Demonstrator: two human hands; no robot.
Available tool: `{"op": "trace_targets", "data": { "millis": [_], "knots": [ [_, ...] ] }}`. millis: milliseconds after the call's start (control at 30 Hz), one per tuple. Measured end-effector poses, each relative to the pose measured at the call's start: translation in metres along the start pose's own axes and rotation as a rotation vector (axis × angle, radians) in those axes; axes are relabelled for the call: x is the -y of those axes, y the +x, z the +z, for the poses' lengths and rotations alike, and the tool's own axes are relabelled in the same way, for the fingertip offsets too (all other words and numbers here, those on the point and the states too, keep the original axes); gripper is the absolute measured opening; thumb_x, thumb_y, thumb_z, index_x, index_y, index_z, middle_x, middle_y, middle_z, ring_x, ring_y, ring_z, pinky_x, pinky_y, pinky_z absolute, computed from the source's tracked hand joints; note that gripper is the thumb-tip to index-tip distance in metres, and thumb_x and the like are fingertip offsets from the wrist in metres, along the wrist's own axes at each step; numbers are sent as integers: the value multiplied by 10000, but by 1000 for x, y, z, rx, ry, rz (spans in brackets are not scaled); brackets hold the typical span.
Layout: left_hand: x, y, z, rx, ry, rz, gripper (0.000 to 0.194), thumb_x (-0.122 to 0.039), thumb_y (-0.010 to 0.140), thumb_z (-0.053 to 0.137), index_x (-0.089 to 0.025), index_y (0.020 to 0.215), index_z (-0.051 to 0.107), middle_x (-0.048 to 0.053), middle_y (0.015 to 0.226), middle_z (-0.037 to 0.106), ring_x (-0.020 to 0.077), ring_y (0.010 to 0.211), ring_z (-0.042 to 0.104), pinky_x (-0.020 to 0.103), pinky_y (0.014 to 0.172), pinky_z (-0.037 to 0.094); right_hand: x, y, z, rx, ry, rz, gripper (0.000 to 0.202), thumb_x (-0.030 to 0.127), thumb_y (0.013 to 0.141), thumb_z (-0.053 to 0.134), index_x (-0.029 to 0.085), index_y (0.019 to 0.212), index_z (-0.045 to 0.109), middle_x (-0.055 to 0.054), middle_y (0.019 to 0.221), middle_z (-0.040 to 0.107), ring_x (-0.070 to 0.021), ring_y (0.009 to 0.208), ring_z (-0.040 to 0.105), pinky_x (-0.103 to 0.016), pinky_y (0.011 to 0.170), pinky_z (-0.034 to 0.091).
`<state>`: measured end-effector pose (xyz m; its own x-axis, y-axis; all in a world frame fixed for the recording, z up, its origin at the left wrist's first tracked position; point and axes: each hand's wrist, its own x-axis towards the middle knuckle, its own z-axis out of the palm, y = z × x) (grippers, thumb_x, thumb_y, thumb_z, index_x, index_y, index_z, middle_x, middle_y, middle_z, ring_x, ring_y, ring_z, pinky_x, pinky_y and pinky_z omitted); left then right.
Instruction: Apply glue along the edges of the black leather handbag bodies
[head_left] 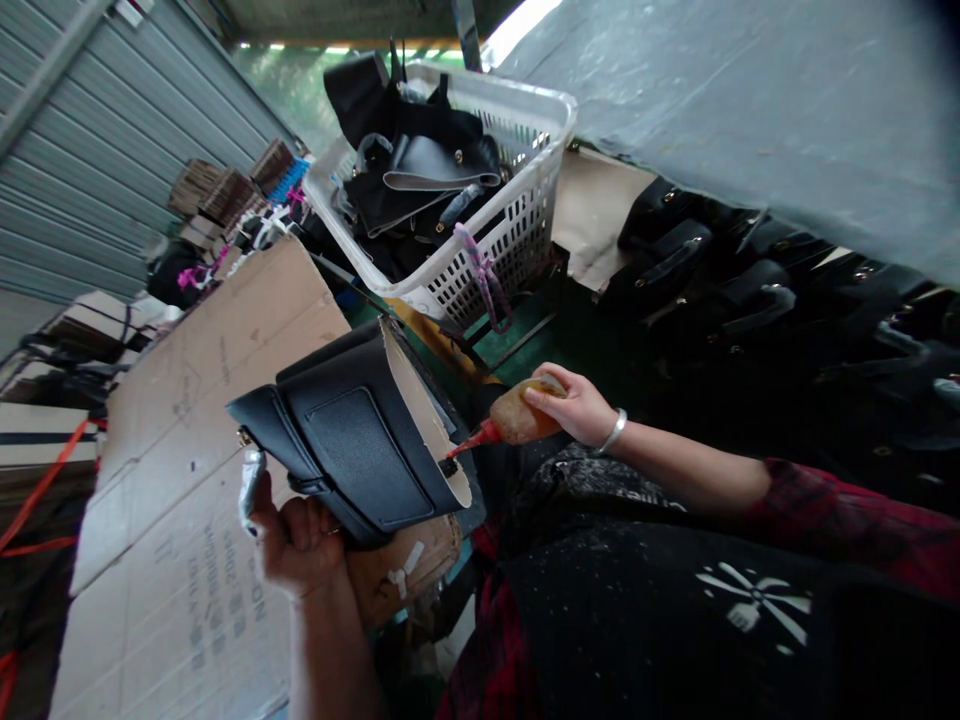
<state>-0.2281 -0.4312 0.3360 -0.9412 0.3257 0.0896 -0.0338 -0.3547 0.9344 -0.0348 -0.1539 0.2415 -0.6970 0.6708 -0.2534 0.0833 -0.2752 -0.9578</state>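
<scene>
My left hand (304, 540) is closed on the lower side of a black leather-look bag (352, 450), which is tilted above the cardboard. The bag's pale lining edge (420, 400) faces right, towards my body. A silvery wrapped piece (251, 490) hangs by my left fingers, below a small gold-coloured fitting (244, 436). In my right hand (577, 405) is a squeeze bottle (521, 412) of amber liquid, gripped around its body. Its red nozzle (474, 440) points down-left, with the tip at the bag's pale edge beside a small black bit (448, 467).
Flattened cardboard (187, 400) covers the work surface at left. Beyond it stands a white plastic basket (536, 190) heaped with black bag pieces. Several black bags (720, 280) lie at right under a grey sheet-covered surface (750, 110). Stacked bundles (225, 190) line the metal wall.
</scene>
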Motion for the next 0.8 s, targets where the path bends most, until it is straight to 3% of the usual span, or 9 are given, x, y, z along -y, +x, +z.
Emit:
{"op": "trace_targets", "data": {
  "millis": [133, 400, 600, 800],
  "knots": [
    [-1, 1, -1, -21, -15, -25, 487, -426, 997, 269, -184, 1094, 680, -74, 355, 207, 102, 291, 169, 217, 330, 215, 0, -3, -6, 30, 23, 12, 325, 464, 618, 682, 212, 703, 496, 38, 618, 468, -126, 585, 429, -267, 569, 371],
    [-1, 3, 0, -88, -72, -46, 560, -402, 1005, 183, -186, 997, 700, -73, 369, 130, 108, 295, 132, 215, 317, 188, 3, -7, -12, 93, -119, -141, 263, 396, 655, 678, 202, 672, 501, 46, 603, 427, -107, 566, 396, -246, 536, 340],
    [-2, 2, -2, 32, 22, 8, 727, -345, 997, -7, -192, 1047, 701, -50, 341, 220, 117, 297, 129, 222, 329, 205, 3, -4, -10, 0, -105, -159, 252, 406, 675, 657, 209, 698, 501, 40, 607, 450, -116, 570, 412, -248, 534, 349],
    [-1, 2, 2, 25, -33, -9, 913, -321, 942, -187, -184, 1044, 710, -39, 338, 195, 118, 289, 128, 229, 327, 177, 2, 0, -2, 6, -46, -123, 270, 422, 651, 664, 211, 702, 504, 42, 606, 470, -116, 575, 418, -249, 544, 349]
  ]
}}
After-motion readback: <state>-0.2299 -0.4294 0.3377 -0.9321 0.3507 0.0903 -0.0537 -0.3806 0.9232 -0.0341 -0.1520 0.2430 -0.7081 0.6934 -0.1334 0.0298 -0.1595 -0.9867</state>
